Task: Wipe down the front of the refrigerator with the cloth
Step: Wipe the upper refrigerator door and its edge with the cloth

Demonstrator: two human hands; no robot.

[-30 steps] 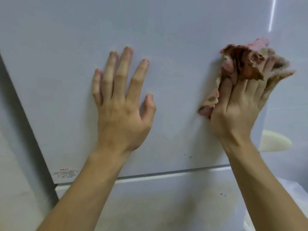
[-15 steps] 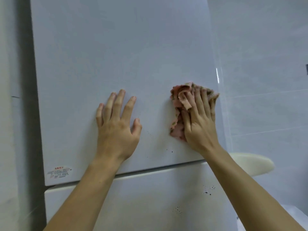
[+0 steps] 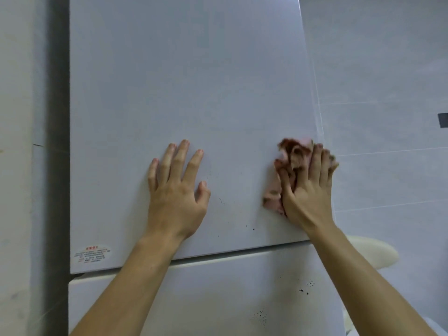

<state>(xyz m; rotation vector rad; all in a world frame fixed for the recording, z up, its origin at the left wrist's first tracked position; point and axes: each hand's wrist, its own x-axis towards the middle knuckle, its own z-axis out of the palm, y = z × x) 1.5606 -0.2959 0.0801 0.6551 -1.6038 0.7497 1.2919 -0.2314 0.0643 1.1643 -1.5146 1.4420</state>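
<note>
The white refrigerator's upper door [image 3: 184,88] fills most of the view, with the lower door [image 3: 206,294] under a horizontal seam. My left hand [image 3: 175,192] lies flat on the upper door, fingers spread, holding nothing. My right hand [image 3: 306,190] presses a crumpled pink and brown cloth [image 3: 291,154] against the door near its right edge. Small dark specks dot the door between my hands and on the lower door [image 3: 308,287].
A red-printed label [image 3: 91,253] sits at the upper door's lower left corner. A dark gap [image 3: 58,141] and pale wall lie left of the fridge. Tiled wall [image 3: 388,93] is on the right, with a cream rounded object [image 3: 373,253] beside the fridge.
The view has pulled back, showing more of the door. My right hand with the cloth slid down and left from the right edge, then back toward it. My left hand stayed flat.
</note>
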